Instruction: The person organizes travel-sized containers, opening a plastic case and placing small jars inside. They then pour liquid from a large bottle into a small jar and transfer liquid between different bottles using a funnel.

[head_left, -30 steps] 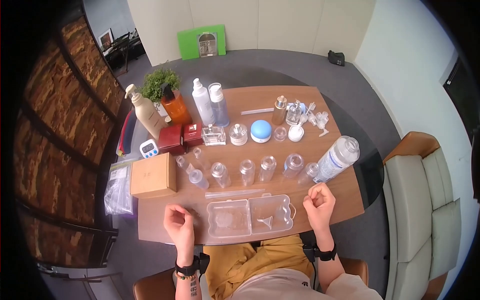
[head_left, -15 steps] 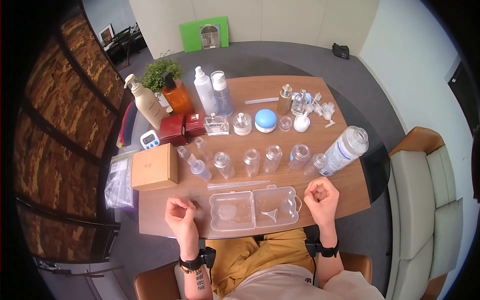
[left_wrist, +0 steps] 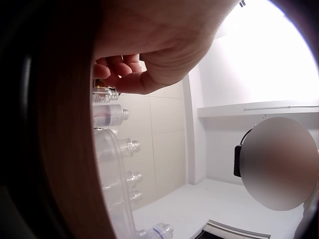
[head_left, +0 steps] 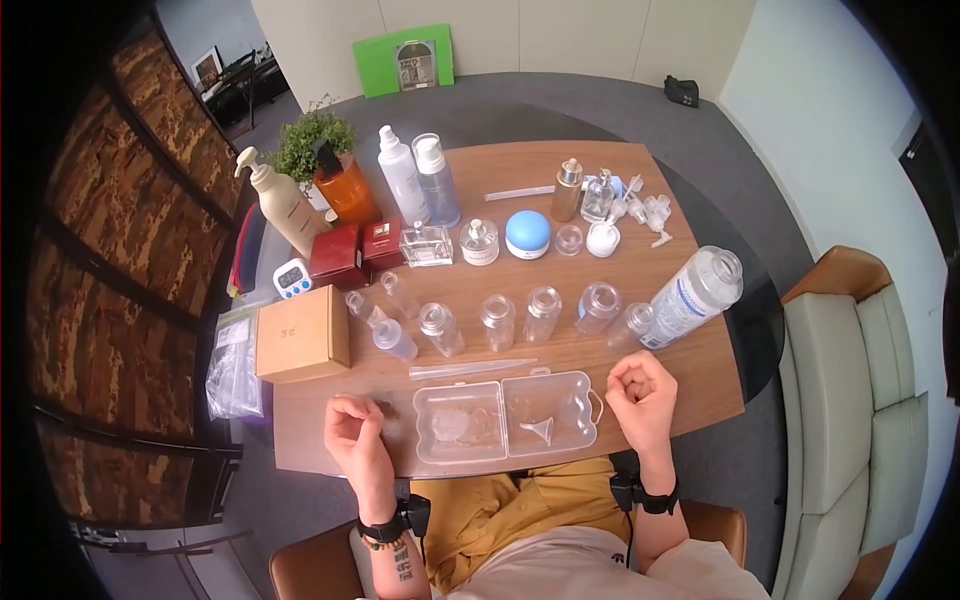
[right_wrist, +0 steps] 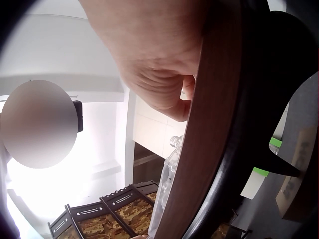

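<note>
My left hand [head_left: 361, 452] rests at the table's near edge, left of an open clear plastic case [head_left: 505, 420], its fingers loosely curled and holding nothing. On the case's right side, my right hand [head_left: 645, 408] lies likewise, loosely curled and empty. A small clear funnel [head_left: 541, 430] is in the case's right half. Behind the case lies a clear slender strip [head_left: 470, 369], with several clear open-necked bottles [head_left: 498, 325] in a row beyond. In the left wrist view the hand [left_wrist: 154, 45] is beside bottles; the right wrist view shows the hand [right_wrist: 154, 59] at the table edge.
A cardboard box [head_left: 300, 335] stands on the left and a large labelled bottle [head_left: 695, 300] on the right. Farther back are red boxes [head_left: 340, 255], a blue-lidded jar [head_left: 527, 235], tall pump bottles [head_left: 403, 178], loose pump tops [head_left: 650, 212] and a plant [head_left: 312, 145].
The head view has tilted and shifted slightly, so the tabletop sits higher in the frame. Both hands stay beside the case, loosely curled; no object has visibly moved.
</note>
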